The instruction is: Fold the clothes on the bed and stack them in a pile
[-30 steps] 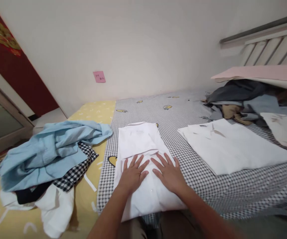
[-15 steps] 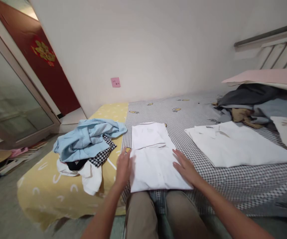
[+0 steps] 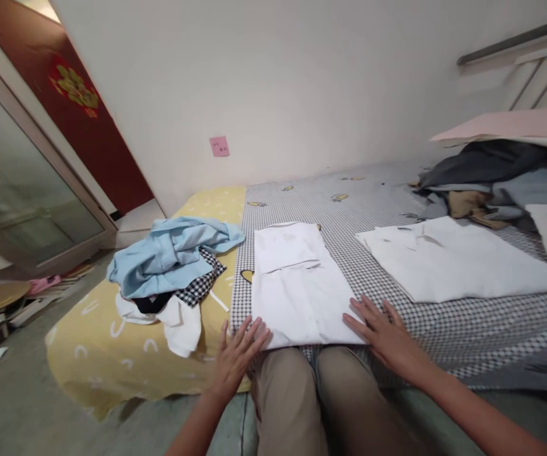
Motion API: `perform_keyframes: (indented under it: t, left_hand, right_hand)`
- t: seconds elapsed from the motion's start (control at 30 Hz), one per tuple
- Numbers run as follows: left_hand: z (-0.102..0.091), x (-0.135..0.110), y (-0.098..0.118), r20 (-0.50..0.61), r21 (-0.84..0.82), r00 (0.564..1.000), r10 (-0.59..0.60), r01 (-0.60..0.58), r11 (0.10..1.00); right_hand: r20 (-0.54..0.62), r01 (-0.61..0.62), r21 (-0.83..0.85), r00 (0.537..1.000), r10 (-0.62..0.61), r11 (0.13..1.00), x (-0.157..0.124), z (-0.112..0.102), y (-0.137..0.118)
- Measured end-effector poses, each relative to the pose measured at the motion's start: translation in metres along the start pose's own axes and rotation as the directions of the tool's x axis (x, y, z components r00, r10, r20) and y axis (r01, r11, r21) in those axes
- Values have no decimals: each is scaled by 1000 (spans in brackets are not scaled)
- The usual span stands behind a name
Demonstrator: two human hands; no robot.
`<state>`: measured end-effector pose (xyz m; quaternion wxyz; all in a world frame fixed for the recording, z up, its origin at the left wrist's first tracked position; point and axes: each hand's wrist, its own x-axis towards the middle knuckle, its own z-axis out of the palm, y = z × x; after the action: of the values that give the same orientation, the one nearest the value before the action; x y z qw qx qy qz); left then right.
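A white shirt (image 3: pixel 304 304) lies folded flat on the bed, its front edge just before my knees. My left hand (image 3: pixel 238 354) is spread at its near left corner, fingertips touching the cloth. At the near right corner, my right hand (image 3: pixel 387 335) has its fingers apart, with the fingertips on the shirt's edge. Neither hand grips anything. Farther right rests another folded white garment (image 3: pixel 463 269), apart from the shirt.
On the yellow bedding (image 3: pixel 83 354) at left sits a loose heap with a light blue garment (image 3: pixel 169 259), a black-and-white checked cloth (image 3: pixel 202 278) and a white cloth (image 3: pixel 183 329). Dark clothes (image 3: pixel 492 168) are piled at the far right under a pink sheet (image 3: pixel 515 126).
Both hands have slid back toward me along the shirt's sides, to its near corners. The fingers of my left hand have spread. The view has shifted slightly.
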<state>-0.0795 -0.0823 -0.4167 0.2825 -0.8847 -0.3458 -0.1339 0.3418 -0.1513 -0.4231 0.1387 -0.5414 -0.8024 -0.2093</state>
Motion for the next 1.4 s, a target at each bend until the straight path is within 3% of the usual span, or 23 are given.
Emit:
perform_keyframes:
  t: [0.17,0.3,0.4,0.5,0.63,0.73,0.97,1.1,1.23,1.4]
  left_hand:
    - [21,35,16,77,-173,996,47,-33,984]
    - [21,44,2,145,-321,985,97,-46,946]
    - [16,44,-11,167,-344,972,168,-102,933]
    - [16,36,-21,119,-255,982,150,-115,960]
    - [26,23,-35,60,-138,997,-39,47,989]
    - [33,20,-39,65,-96,996,-53,59,994]
    - [41,18,-16,-156,48,983,-92,100,994]
    - [44,34,-12,-224,36,971,-80,90,995]
    - [32,61,-29,-230,8,972,-42,45,999]
    - [-9,71,-51,-130,-64,989,65,-74,995]
  right_hand:
    - [69,-3,72,998,-2,997,7,13,3]
    - [80,-75,163,995,63,984,7,20,6]
    - [91,-58,193,995,41,979,7,19,9]
    - [71,-26,169,997,14,985,7,18,12]
    - [21,-63,157,998,60,986,15,25,18]
    - [10,-103,163,995,103,981,24,32,20]
    - [-39,-114,153,992,122,982,24,41,18]
    - [-63,-192,179,976,206,965,32,50,18]
    - [-59,-246,258,961,270,934,48,43,24]
    - [-40,-244,385,959,280,890,46,11,31]
